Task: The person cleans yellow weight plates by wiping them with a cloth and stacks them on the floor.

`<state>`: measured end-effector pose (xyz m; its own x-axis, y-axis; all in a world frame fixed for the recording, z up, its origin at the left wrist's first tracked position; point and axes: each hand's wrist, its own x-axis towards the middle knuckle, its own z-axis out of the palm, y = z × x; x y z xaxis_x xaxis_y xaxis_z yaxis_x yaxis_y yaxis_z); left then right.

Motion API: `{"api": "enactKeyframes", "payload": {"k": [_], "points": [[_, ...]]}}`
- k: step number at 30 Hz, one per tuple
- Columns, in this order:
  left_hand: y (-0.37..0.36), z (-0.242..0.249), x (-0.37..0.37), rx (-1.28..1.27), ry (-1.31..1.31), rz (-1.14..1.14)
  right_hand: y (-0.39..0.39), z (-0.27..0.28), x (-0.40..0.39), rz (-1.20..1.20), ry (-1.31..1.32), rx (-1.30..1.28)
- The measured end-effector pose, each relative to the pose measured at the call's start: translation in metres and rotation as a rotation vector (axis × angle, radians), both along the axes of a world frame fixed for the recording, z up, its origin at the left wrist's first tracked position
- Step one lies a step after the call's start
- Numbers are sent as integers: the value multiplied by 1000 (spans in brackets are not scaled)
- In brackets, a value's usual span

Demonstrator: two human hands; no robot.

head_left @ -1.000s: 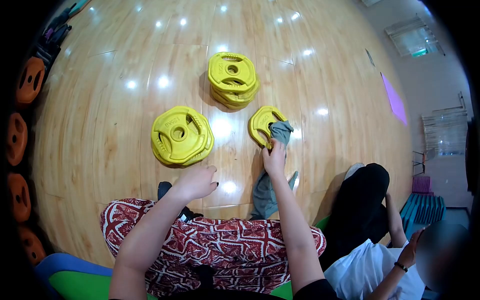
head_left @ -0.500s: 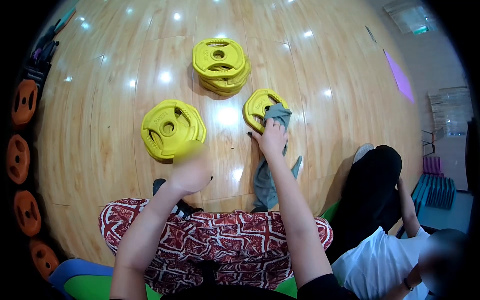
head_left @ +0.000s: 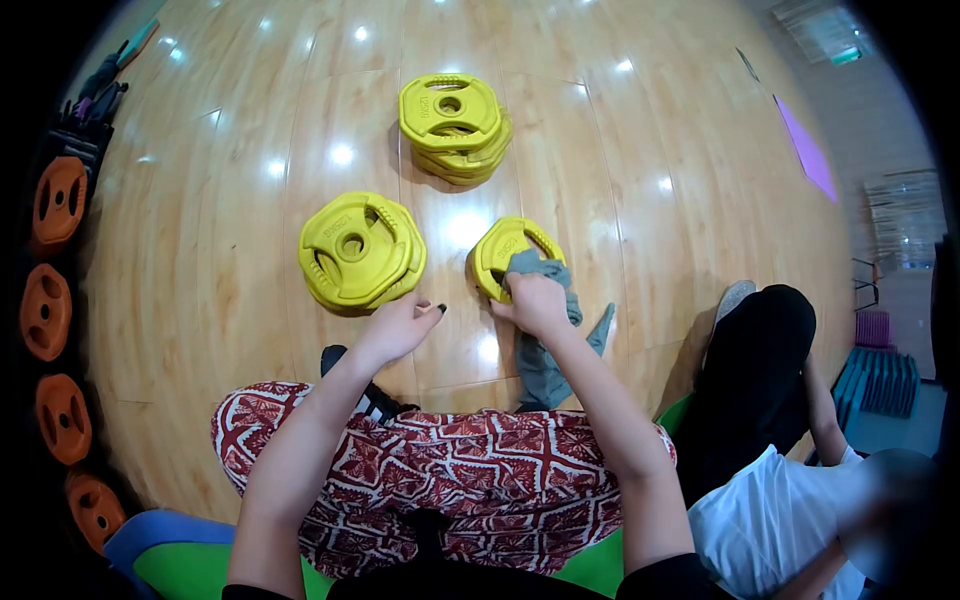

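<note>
My right hand (head_left: 536,303) closes on a grey-green cloth (head_left: 540,265), which is bunched over a yellow weight plate (head_left: 496,245). Its thumb lies by the near edge of that plate, and part of the plate is hidden under cloth and hand. The cloth's long tail trails over the floor toward my lap. My left hand (head_left: 402,326) holds nothing, its fingers loosely apart, right at the near edge of a stack of yellow weight plates (head_left: 352,245). Further off stands a taller stack of yellow weight plates (head_left: 450,115).
Orange weight plates (head_left: 44,312) line the left side. To my right sits a person in a white shirt (head_left: 775,520) and black trousers, close to my arm. A purple mat (head_left: 805,150) lies at the far right, with teal stacked items (head_left: 878,380) nearer. Wooden floor (head_left: 230,280) spreads ahead.
The plate under the cloth has come nearer to me and slightly left, along with my right hand. My left hand, blurred before, now shows clearly beside the left stack.
</note>
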<state>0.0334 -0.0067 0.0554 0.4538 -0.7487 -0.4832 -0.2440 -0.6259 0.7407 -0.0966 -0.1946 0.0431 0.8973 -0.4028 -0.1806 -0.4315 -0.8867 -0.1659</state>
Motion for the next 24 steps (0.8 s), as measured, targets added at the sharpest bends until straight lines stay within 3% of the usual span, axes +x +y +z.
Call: {"api": "enactKeyframes", "payload": {"k": [3,5,6,9,10,12,13,14,16,17,19,20,23,24], "points": [[-1,-19,-2,57,178,99,28,21,-5,12,26,172],[-6,0,-12,77,680,332,47,30,-7,20,5,260],[-6,2,-12,55,823,323,56,34,-7,14,5,308],[-2,-10,-17,-148,875,318,79,39,-11,21,-42,392],[0,-13,-17,-144,876,319,80,35,-12,20,-40,396],[4,-16,-18,-150,721,278,77,27,-14,2,-35,693],[4,-18,-18,-160,644,260,71,24,-13,6,-29,688],[3,-24,-20,-172,653,261,63,21,-12,-122,37,707],[2,-33,-24,-196,381,117,56,19,-15,-390,108,773],[2,-37,-25,-204,380,114,57,12,-17,-390,104,766],[1,-24,-28,-221,377,157,61,1,-21,-372,-170,700],[1,-18,-29,-220,374,159,59,-5,-23,-368,-172,702],[3,11,-28,-283,163,98,53,-5,-21,-716,-586,1020],[3,23,-28,-267,53,46,51,14,-18,-682,-701,993]]}}
